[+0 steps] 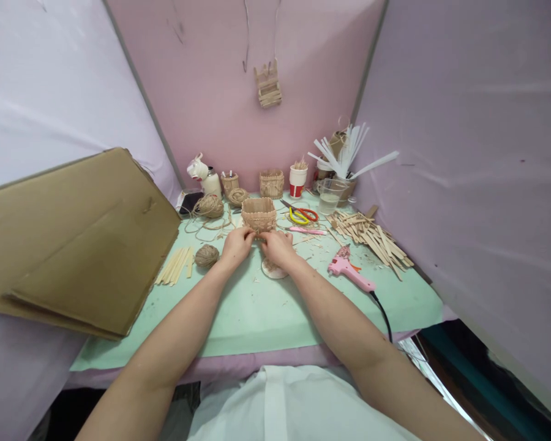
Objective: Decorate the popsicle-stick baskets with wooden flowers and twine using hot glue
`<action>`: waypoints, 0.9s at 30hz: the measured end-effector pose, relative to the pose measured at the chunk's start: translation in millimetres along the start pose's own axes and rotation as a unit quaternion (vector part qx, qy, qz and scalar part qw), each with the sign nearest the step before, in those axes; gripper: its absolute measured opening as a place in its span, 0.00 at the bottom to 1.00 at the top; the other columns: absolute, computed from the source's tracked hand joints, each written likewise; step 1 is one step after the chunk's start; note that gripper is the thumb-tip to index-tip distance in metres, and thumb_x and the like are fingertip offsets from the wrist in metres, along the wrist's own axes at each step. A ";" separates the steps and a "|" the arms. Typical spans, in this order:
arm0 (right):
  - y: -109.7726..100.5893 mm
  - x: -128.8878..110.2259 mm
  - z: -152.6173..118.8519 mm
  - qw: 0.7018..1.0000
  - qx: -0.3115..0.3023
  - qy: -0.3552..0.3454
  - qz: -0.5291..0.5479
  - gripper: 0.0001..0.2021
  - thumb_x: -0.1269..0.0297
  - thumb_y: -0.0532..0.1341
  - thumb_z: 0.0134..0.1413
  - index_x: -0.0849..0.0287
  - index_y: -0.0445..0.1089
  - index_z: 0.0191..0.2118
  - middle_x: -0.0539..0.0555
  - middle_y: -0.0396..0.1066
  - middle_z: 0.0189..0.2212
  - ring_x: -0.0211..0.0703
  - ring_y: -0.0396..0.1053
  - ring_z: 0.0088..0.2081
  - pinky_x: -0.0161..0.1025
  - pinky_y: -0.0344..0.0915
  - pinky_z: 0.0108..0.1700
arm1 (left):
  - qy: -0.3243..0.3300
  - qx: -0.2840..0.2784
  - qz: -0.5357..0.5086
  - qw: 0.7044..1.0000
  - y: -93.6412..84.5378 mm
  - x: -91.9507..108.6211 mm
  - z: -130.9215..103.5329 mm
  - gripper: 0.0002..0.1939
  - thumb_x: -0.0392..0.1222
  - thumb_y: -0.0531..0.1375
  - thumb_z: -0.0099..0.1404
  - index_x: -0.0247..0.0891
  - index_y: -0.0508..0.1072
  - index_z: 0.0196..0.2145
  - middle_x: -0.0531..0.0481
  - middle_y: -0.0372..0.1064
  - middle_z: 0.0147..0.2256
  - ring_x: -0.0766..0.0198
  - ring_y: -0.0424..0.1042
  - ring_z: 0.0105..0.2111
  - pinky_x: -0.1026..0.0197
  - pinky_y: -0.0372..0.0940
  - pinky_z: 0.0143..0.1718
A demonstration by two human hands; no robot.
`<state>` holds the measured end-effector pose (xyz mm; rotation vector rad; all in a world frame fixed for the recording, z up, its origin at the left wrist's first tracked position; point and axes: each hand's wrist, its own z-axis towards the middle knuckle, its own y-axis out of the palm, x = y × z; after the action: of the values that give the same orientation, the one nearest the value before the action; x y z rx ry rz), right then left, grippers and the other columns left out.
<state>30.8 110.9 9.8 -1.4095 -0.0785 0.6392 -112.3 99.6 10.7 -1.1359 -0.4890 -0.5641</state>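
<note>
A small square basket (258, 214), pale brown and made of wood strips or sticks, stands in the middle of the table before me. At its lower front edge, my left hand (237, 248) and my right hand (278, 248) come close together with fingertips pinched. Whatever lies between the fingers is too small to make out. Under my right wrist a round whitish disc (274, 269) is partly covered. A ball of twine (207, 256) rests just left of my left hand.
Right of the basket lie scissors (300, 212), a pink pen-like tool (307, 231), a pink glue gun (350, 272) and piled wooden sticks (371, 237). Pale strips (174, 267) and large cardboard (73, 245) are on the left. Cups, including a plastic cup (330, 197), stand behind.
</note>
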 end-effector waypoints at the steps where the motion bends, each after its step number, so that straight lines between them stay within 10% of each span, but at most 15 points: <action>1: -2.1 0.8 -0.1 1.000 0.016 0.001 0.010 0.16 0.65 0.49 0.58 0.50 0.71 0.46 0.55 0.72 0.43 0.50 0.64 0.47 0.44 0.51 0.45 | -0.008 0.002 -0.019 1.000 -1.2 1.6 -0.4 0.10 0.40 0.54 0.58 0.36 0.75 0.30 0.47 0.73 0.30 0.61 0.67 0.31 0.62 0.58 0.35; 11: -57.9 15.4 -18.8 0.985 0.139 0.049 0.088 0.12 0.63 0.53 0.57 0.54 0.72 0.39 0.52 0.73 0.39 0.45 0.66 0.44 0.41 0.53 0.44 | -0.120 -0.058 -0.198 0.971 -18.6 9.1 -2.0 0.09 0.45 0.57 0.51 0.36 0.71 0.24 0.56 0.60 0.19 0.69 0.56 0.20 0.65 0.53 0.23; 21: -133.6 124.2 -107.1 0.986 0.101 0.133 -0.026 0.10 0.60 0.54 0.54 0.55 0.72 0.32 0.55 0.73 0.31 0.42 0.69 0.32 0.37 0.58 0.33 | -0.055 -0.041 -0.132 0.989 -28.2 10.8 -5.7 0.10 0.46 0.58 0.50 0.36 0.73 0.22 0.51 0.67 0.21 0.63 0.62 0.25 0.63 0.55 0.29; 27: -133.3 121.0 -28.0 0.992 0.042 0.087 -0.085 0.10 0.66 0.55 0.53 0.58 0.74 0.34 0.56 0.75 0.34 0.43 0.69 0.36 0.35 0.58 0.36 | -0.063 -0.050 -0.111 0.991 -25.1 4.8 -8.0 0.11 0.46 0.58 0.51 0.36 0.73 0.20 0.52 0.66 0.19 0.64 0.62 0.23 0.63 0.55 0.27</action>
<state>192.0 138.2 90.2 -1.3549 -0.0311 0.3731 -124.1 83.5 28.5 -1.2255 -0.7078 -0.7199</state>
